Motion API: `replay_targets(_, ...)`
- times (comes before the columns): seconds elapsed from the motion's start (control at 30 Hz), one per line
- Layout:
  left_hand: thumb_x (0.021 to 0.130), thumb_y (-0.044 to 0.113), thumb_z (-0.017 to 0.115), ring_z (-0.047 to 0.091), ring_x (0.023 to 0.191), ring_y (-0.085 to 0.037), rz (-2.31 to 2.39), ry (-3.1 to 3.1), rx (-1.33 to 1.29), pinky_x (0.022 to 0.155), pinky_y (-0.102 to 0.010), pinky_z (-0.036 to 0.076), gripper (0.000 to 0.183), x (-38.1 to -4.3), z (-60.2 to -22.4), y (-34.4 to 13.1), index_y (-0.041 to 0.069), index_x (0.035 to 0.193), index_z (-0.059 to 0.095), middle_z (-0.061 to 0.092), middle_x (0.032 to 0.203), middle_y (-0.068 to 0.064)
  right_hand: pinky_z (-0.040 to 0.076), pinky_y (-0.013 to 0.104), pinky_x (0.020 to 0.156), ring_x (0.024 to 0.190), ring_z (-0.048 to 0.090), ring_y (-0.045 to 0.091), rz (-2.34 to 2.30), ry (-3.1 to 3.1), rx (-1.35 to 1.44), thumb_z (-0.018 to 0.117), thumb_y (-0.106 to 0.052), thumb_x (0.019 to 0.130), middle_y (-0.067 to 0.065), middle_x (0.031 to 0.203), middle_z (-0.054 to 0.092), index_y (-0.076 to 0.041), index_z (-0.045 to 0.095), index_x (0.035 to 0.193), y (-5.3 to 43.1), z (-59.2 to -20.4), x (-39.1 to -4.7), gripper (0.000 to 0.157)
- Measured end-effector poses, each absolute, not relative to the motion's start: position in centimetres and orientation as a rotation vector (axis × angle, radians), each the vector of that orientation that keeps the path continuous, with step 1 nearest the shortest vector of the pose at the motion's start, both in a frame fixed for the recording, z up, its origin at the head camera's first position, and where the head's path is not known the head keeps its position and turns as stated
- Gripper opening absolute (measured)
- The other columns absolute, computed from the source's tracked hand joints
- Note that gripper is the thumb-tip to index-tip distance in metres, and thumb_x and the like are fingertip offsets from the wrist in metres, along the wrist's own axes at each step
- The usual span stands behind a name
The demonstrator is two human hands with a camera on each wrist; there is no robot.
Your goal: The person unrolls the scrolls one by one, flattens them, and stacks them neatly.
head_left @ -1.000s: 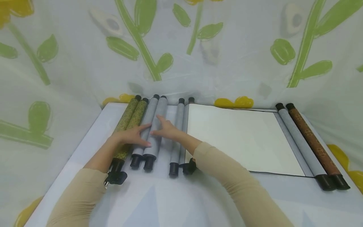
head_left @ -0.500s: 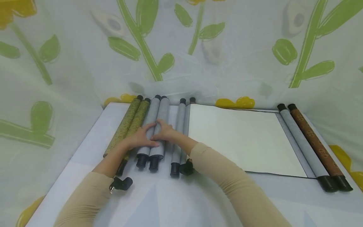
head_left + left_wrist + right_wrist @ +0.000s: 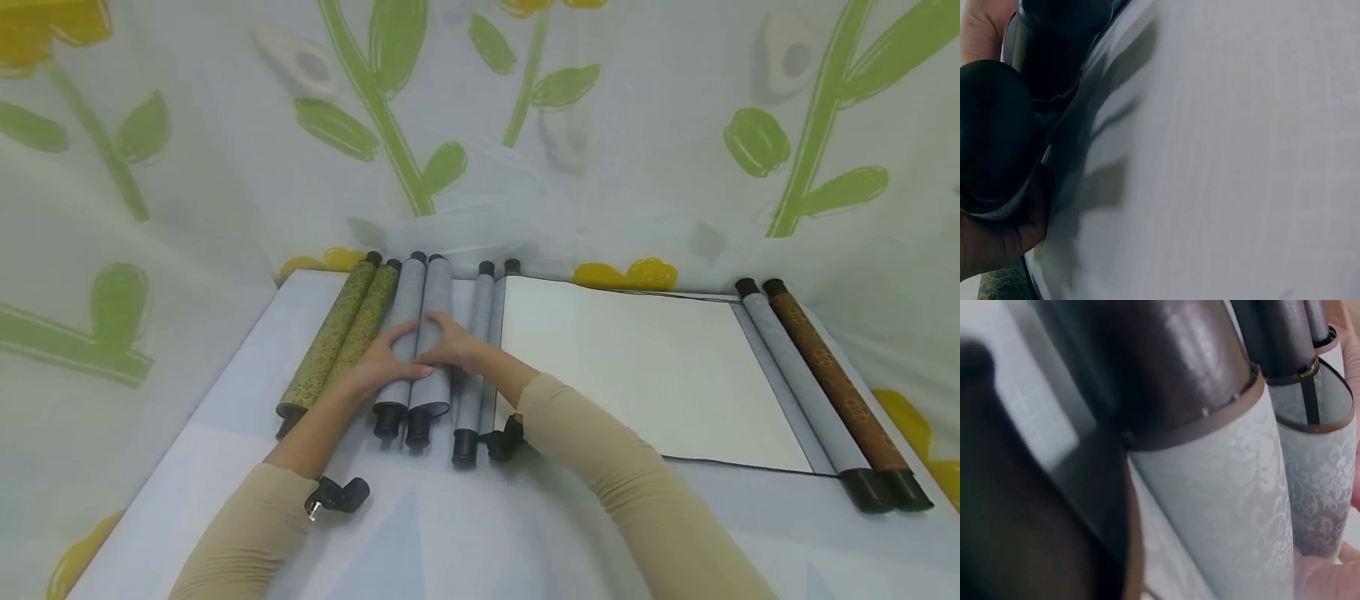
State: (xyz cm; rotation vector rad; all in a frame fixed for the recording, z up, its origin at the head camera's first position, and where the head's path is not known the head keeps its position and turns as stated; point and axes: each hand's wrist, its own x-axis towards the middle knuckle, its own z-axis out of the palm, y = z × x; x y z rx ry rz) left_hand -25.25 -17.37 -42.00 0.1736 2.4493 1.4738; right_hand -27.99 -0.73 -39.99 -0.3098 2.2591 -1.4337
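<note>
Left hand [image 3: 382, 360] and right hand [image 3: 455, 344], half-curled, now closer together, clasp two grey rolls [image 3: 436, 290], apparently securing both jointly.

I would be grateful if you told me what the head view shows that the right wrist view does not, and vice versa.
Only the head view: the green rolls, the brown roll and the white sheet.
Only the right wrist view: the floral pattern and brown edging on the grey rolls.
Both: the grey rolls, their dark ends and fingers holding a roll.
</note>
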Motion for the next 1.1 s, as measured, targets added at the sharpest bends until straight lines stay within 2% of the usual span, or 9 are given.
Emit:
replay_targets(0.27, 0.076, 0.014, 0.078, 0.011, 0.142, -0.04, 1.617, 2.435, 0.062, 0.113, -0.055, 0.01, 0.093, -24.7, -42.1, -17.5, 0.018, 0.151, 0.024, 0.014, 0.155, -0.021, 0.028, 0.045, 0.109, 0.137, 0.029, 0.03, -1.509, 2.276, -0.315, 0.072, 0.003, 0.073, 0.012, 0.151, 0.029, -0.019, 0.03, 0.148, -0.6, -39.9, -28.2, 0.089)
replay_targets(0.4, 0.074, 0.012, 0.079, 0.014, 0.141, -0.039, 1.691, 2.426, 0.086, 0.112, -0.055, 0.013, 0.094, -24.3, -41.8, -17.1, 0.02, 0.151, 0.026, 0.015, 0.155, -0.02, 0.03, 0.048, 0.107, 0.132, 0.033, 0.032, -1.587, 2.21, -0.323, 0.068, 0.006, 0.071, 0.015, 0.149, 0.029, -0.021, 0.028, 0.148, -0.1, -39.8, -28.1, 0.091)
replay_targets(0.6, 0.07, 0.006, 0.081, 0.017, 0.141, -0.037, 1.756, 2.47, 0.229, 0.112, -0.053, 0.018, 0.094, -23.5, -40.7, -16.1, 0.019, 0.149, 0.031, 0.019, 0.155, -0.016, 0.034, 0.042, 0.103, 0.125, 0.035, 0.029, -1.707, 2.118, -0.386, 0.061, 0.011, 0.069, 0.015, 0.148, 0.026, -0.019, 0.023, 0.149, 1.1, -39.6, -27.8, 0.094)
replay_targets(0.8, 0.07, 0.008, 0.081, 0.023, 0.138, -0.036, 1.773, 2.487, 0.237, 0.108, -0.053, 0.026, 0.093, -22.8, -39.8, -15.4, 0.025, 0.148, 0.032, 0.02, 0.155, -0.013, 0.04, 0.038, 0.091, 0.114, 0.043, 0.029, -1.775, 2.106, -0.38, 0.06, 0.009, 0.068, 0.018, 0.137, 0.035, -0.024, 0.026, 0.148, 2.0, -38.4, -26.9, 0.093)
replay_targets(0.97, 0.07, 0.011, 0.082, 0.021, 0.14, -0.035, 1.776, 2.503, 0.248, 0.109, -0.053, 0.023, 0.092, -22.4, -39.2, -15.0, 0.026, 0.147, 0.034, 0.022, 0.155, -0.012, 0.04, 0.04, 0.093, 0.115, 0.045, 0.029, -1.814, 2.175, -0.354, 0.072, -0.001, 0.073, 0.014, 0.137, 0.038, -0.026, 0.032, 0.145, 2.3, -38.2, -26.2, 0.086)
replay_targets(1.1, 0.069, 0.011, 0.083, 0.021, 0.14, -0.034, 1.775, 2.511, 0.235, 0.11, -0.053, 0.023, 0.093, -22.1, -38.8, -14.8, 0.027, 0.147, 0.035, 0.024, 0.154, -0.012, 0.042, 0.041, 0.094, 0.114, 0.048, 0.029, -1.852, 2.203, -0.329, 0.079, -0.008, 0.071, 0.014, 0.135, 0.041, -0.025, 0.034, 0.143, 2.6, -38.2, -25.8, 0.087)
